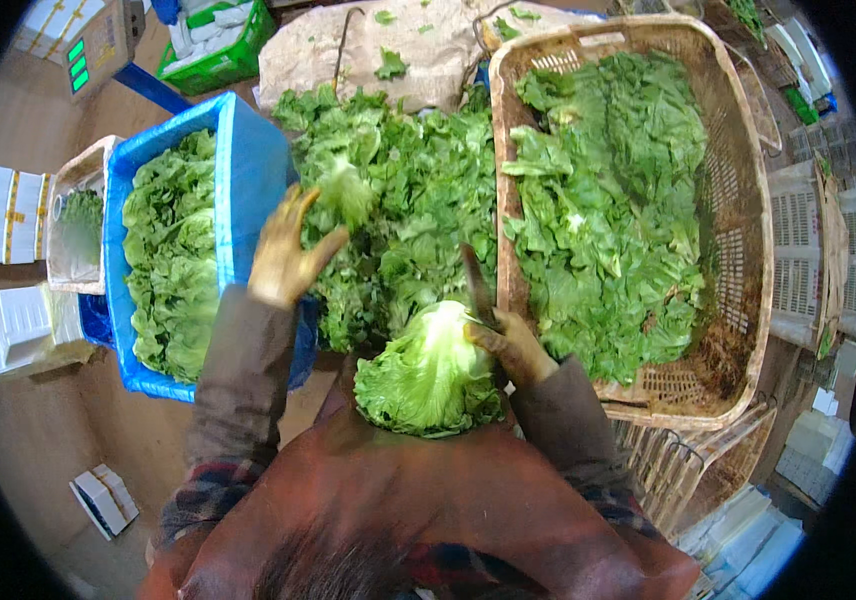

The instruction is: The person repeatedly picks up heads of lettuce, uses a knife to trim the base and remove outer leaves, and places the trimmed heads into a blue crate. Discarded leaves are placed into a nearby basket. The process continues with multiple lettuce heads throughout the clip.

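Note:
Close to my body is a head of lettuce, its pale stem end facing away from me. My right hand, in a yellowish glove, grips a knife with its dark blade pointing away, and it rests against the lettuce's right side. My left hand, gloved too, is spread beside the blue-lined crate. Just beyond its fingers, a blurred lettuce leaf is in the air over a heap of loose leaves.
On the left stands a blue-lined crate of lettuce heads. A large brown plastic basket holding lettuce is at the right. Beyond the heap lies a woven sack. A scale display and a green crate stand far left.

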A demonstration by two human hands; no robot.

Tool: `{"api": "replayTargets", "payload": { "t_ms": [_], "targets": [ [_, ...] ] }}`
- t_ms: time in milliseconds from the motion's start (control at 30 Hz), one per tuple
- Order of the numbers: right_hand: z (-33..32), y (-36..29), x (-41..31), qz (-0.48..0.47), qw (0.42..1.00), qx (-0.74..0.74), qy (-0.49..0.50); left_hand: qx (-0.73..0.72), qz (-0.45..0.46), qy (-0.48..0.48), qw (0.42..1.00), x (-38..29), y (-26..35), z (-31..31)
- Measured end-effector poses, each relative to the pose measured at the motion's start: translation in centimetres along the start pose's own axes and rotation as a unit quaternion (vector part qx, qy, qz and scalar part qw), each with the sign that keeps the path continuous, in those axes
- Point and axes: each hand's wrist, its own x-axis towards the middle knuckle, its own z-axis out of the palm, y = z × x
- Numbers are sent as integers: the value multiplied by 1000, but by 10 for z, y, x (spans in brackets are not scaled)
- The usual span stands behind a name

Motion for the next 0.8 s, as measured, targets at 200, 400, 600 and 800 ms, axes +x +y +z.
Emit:
{"api": "replayTargets", "payload": {
  "t_ms": [200, 400, 600, 800],
  "targets": [
    [50, -66, 40, -125, 954, -256, 93, -719, -139, -173, 658, -81, 31, 78],
    [106, -139, 31, -275, 872, -392, 99, -739, -89, 59, 665, -52, -39, 16],
    [275, -159, 218, -341, 883, -314, -79, -648, -41, 343, 678, -44, -108, -126],
    [338, -202, 403, -68, 949, -292, -99, -303, -111, 524, 788, -72, -302, -204]
  ]
}}
